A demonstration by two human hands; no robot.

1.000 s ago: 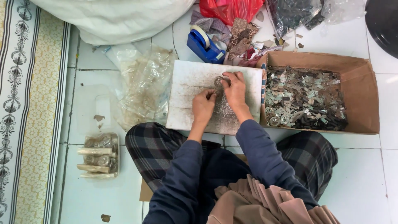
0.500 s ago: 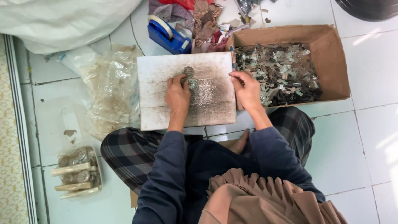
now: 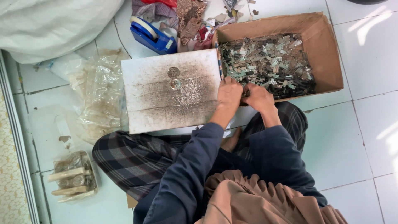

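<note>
bright, even daylight, sun glare on the white floor tiles (image 3: 373, 29) upper right, sharp focus

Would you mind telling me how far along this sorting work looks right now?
Done: two round metal discs lie on the stained white board. In hand: the left hand and right hand meet at the near edge of the cardboard box; whether they hold anything is hidden. Left: a full layer of small metal pieces fills the box.

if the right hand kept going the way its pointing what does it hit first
The right hand points up and away at the box's near edge, so it would likely meet the pile of small metal pieces in the cardboard box first; depth is unclear.
</note>
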